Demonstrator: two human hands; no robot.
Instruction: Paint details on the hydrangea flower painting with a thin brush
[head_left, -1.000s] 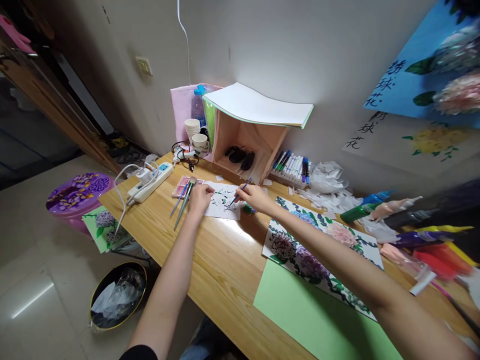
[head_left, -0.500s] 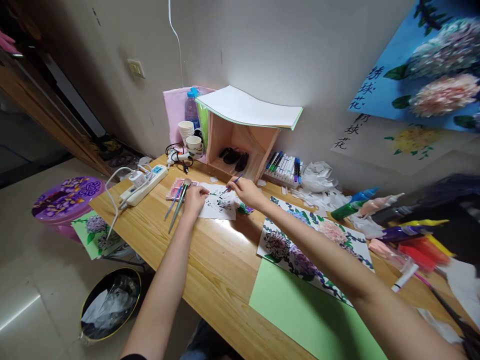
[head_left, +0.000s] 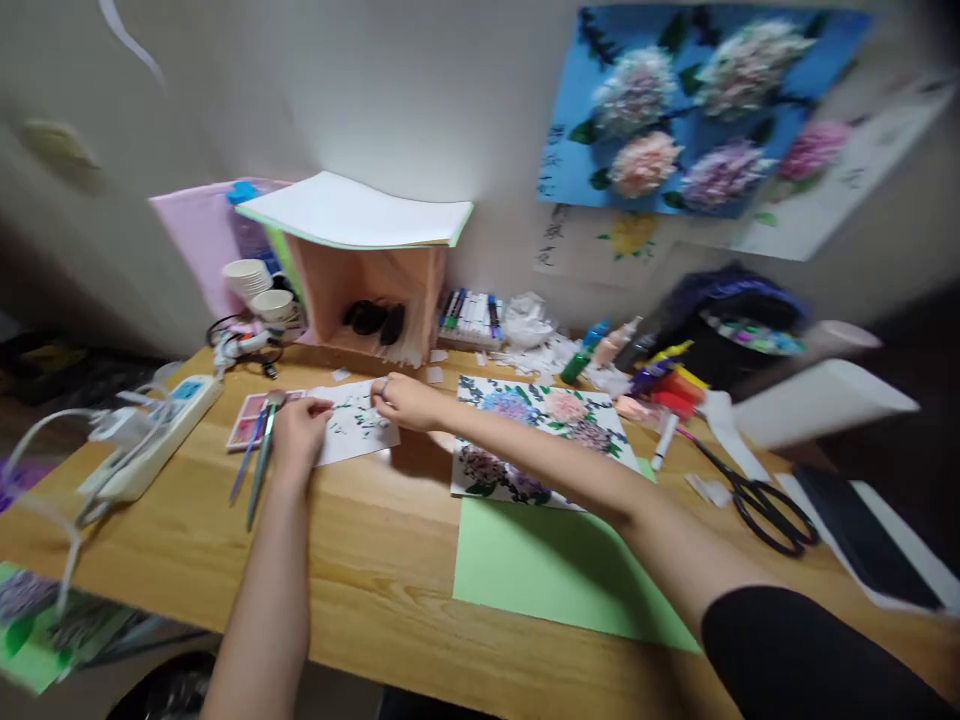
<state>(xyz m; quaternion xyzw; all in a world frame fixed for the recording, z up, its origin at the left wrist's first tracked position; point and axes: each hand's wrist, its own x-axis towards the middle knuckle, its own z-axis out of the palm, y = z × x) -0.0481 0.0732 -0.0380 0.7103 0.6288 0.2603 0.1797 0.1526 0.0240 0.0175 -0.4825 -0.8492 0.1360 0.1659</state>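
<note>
White single sheet [head_left: 349, 447] under narrow left hand [head_left: 298, 430]; one blue brush [head_left: 384, 386] in right hand [head_left: 411, 402].

The wall [head_left: 442, 130] is bright, the right edge dim. The right hand [head_left: 409, 401] shadows the table [head_left: 367, 570]. Blur smears the switch [head_left: 58, 147].

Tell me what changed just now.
The camera view swung right, bringing the whole scissors into sight. The brush in the right hand, plain earlier, is now mostly hidden. The left hand stays at the left edge of the paper; the flower picture lies as before.
</note>
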